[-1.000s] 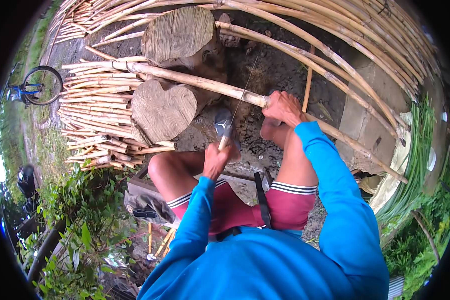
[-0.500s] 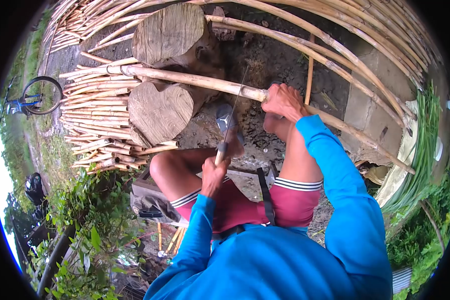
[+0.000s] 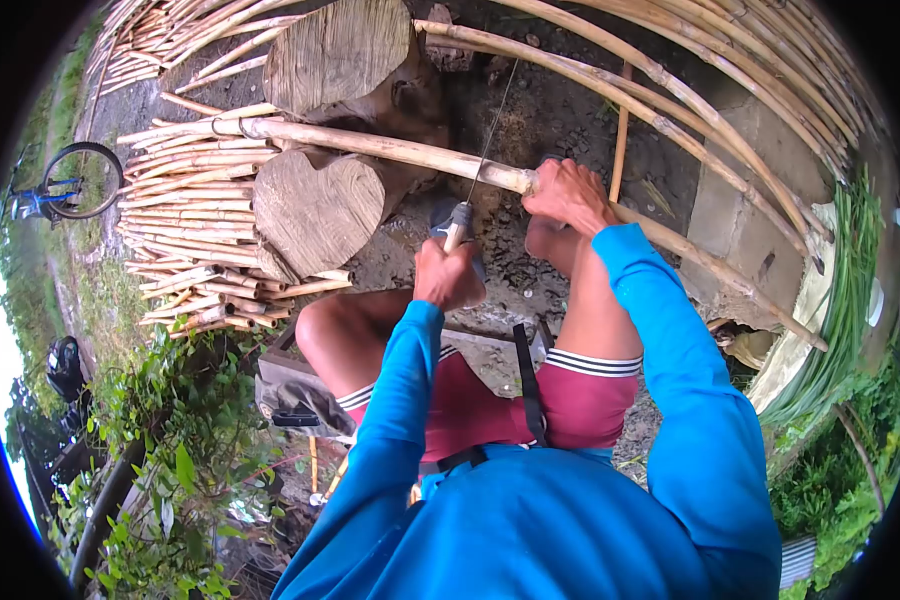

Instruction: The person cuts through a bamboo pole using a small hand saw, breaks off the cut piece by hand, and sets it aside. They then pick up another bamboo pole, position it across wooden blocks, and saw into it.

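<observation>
My left hand (image 3: 450,274) is closed round the pale handle of a saw (image 3: 458,228). Its thin blade points up and away from me and crosses a long bamboo pole (image 3: 390,148) just left of my right hand. My right hand (image 3: 568,196) grips that pole, with fingers wrapped round it. Toward the left, the pole passes over the gap between two cut wooden stumps (image 3: 320,215), (image 3: 338,55); toward the right, it slants down past my right knee. Where the blade meets the pole, the depth of any cut is too small to tell.
Cut bamboo pieces (image 3: 185,220) lie stacked at the left, near a bicycle wheel (image 3: 82,180). Long curved poles (image 3: 710,60) span the top right. A concrete slab (image 3: 735,210) and green stalks (image 3: 845,290) are at the right. Leafy plants (image 3: 180,450) grow at the lower left.
My left hand has pushed the saw forward and up across the pole, after drawing it back a little. My right hand keeps its grip on the pole. The view has shifted slightly.
</observation>
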{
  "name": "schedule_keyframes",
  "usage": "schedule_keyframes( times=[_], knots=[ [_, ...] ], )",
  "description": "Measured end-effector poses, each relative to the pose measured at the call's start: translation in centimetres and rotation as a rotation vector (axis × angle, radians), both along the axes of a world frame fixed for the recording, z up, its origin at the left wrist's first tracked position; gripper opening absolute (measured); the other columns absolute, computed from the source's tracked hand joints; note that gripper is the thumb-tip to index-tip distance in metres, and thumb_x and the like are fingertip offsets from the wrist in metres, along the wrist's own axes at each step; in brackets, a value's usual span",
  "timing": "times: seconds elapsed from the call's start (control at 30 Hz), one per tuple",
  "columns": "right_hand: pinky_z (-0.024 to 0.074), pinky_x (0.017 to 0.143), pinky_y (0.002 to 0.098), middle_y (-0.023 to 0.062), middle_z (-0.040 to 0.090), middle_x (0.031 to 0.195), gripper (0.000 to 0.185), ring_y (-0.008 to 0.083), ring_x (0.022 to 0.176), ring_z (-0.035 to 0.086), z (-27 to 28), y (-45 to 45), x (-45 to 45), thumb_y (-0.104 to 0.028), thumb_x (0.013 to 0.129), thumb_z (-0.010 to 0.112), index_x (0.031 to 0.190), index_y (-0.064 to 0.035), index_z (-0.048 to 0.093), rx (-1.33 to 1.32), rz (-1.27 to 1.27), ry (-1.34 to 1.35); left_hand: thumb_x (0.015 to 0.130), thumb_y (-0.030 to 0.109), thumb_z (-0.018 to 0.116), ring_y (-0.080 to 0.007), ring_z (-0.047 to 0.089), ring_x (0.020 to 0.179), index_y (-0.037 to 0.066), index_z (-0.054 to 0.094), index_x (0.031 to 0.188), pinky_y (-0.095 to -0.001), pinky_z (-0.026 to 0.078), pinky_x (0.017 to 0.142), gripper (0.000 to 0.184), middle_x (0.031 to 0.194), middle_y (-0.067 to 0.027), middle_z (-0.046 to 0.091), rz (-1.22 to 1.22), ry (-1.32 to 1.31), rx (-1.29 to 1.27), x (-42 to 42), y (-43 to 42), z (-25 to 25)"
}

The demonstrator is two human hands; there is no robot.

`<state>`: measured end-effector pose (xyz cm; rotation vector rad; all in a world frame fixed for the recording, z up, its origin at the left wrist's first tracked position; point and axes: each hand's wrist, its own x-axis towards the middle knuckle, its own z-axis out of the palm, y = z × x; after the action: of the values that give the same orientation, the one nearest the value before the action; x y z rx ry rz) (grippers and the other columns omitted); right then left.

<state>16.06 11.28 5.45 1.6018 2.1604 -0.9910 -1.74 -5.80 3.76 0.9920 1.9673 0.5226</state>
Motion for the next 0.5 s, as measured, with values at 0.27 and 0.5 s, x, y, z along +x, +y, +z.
schedule_keyframes(
  times=[0.27,0.5],
  knots=[
    [0.0543,0.084,0.0512,0.0285,0.069,0.096,0.04,0.0464,0.091,0.067,0.3,0.7,-0.2,-0.03,0.068,0.069,0.095,-0.0008,0.072,0.025,0.034,0.021,0.083,0.034,0.064,-0.0259,0.065,0.064,-0.005,0.068,0.083,-0.0421,0.05,0.066,0.039,0.068,-0.0193,0.066,0.18,-0.068,-0.242,0.2,-3.7,3.7],
    [0.0538,0.086,0.0506,0.0284,0.069,0.096,0.041,0.0457,0.094,0.067,-0.2,0.7,0.1,-0.032,0.069,0.068,0.096,-0.0009,0.072,0.04,0.041,0.021,0.084,0.039,0.067,-0.0328,0.069,0.071,-0.006,0.066,0.085,-0.0445,0.05,0.067,0.045,0.075,-0.0249,0.067,0.066,-0.027,-0.269,-1.7,-5.7,3.9]
  ],
)
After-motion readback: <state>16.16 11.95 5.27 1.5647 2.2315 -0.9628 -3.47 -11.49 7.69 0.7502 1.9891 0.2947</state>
